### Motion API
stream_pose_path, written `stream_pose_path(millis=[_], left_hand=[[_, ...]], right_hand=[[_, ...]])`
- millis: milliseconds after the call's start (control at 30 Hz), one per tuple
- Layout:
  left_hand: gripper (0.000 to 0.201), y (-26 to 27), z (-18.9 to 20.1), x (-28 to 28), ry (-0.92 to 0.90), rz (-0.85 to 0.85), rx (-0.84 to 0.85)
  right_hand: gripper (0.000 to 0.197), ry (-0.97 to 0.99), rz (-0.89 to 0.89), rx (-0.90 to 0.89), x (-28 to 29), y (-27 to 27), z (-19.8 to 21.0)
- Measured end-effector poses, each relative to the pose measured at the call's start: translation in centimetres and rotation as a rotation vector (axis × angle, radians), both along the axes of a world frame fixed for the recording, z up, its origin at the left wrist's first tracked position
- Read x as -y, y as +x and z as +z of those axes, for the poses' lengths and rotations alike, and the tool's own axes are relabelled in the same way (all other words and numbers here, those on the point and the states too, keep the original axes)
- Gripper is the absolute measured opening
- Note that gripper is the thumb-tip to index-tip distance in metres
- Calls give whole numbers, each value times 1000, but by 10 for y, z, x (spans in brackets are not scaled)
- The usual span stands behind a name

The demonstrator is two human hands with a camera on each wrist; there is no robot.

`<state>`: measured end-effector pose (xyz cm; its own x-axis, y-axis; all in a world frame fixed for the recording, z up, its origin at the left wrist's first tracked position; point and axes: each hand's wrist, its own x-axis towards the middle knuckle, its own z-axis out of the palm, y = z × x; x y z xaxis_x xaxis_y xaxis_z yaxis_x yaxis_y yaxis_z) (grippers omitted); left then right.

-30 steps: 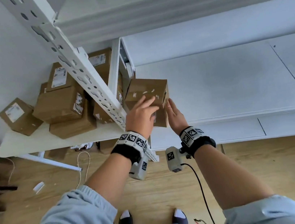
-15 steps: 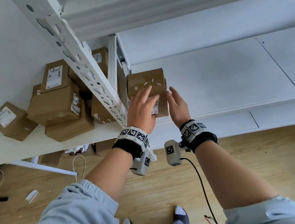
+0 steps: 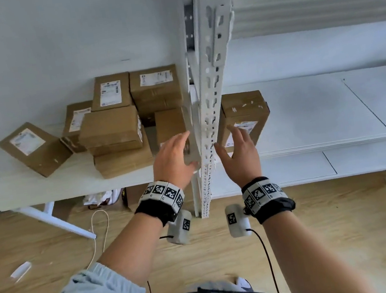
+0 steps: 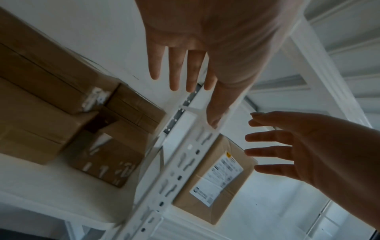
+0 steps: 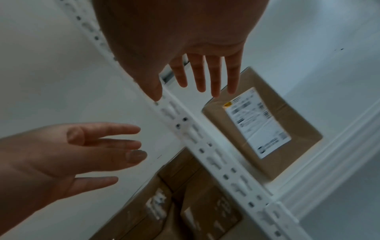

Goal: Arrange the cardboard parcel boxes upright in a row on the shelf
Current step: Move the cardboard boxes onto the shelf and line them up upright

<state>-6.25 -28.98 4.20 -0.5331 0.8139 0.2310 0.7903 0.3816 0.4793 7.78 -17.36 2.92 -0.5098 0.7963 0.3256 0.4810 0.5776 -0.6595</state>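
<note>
One cardboard parcel box (image 3: pixel 244 111) stands upright at the left end of the white shelf (image 3: pixel 319 116), its label facing me; it also shows in the wrist views (image 4: pixel 216 178) (image 5: pixel 267 129). My left hand (image 3: pixel 174 159) hovers left of the perforated shelf post (image 3: pixel 210 119) with straight fingers and holds nothing. My right hand (image 3: pixel 239 149) hovers just in front of the box, fingers spread, apart from it. In the wrist views the left hand (image 4: pixel 185 65) and the right hand (image 5: pixel 205 73) are both empty.
Several more cardboard boxes (image 3: pixel 115 130) lie piled on a white table (image 3: pixel 44 189) left of the shelf unit, one tilted box (image 3: pixel 33 149) at its far left. A lower shelf board (image 3: pixel 338 163) sits below. A cable (image 3: pixel 100 234) lies on the wooden floor.
Both hands have let go of the box and drawn back from it. The box now stands upright on the shelf. My view has swung left.
</note>
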Motion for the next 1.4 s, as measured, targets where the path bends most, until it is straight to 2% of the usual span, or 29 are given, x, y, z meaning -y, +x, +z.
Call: stream_pose_path(millis=[200,400,667,900,1000,1133,1400], left_hand=[[82,-67,1,71,11,64,25],[86,-135,0,110,3,181,72],[94,-230,-10,103,-71,323,120],[120,-309,-40,64,-283,373,91],[130,-326,-52,50,-391,346,95],[143,-327,-64,42,-431,313,181],[141,-325,-55,48,-402,321,200]], right_hand=[[56,85,77,65,77,-69,9],[61,135,145,164,105,-135,13],[73,99,254,299,80,-238,5],[94,20,300,533,22,-315,-13],[105,-25,362,632,10,-332,-26],[114,-25,392,642,10,-342,-41],[115,-54,388,609,18,-345,-34]])
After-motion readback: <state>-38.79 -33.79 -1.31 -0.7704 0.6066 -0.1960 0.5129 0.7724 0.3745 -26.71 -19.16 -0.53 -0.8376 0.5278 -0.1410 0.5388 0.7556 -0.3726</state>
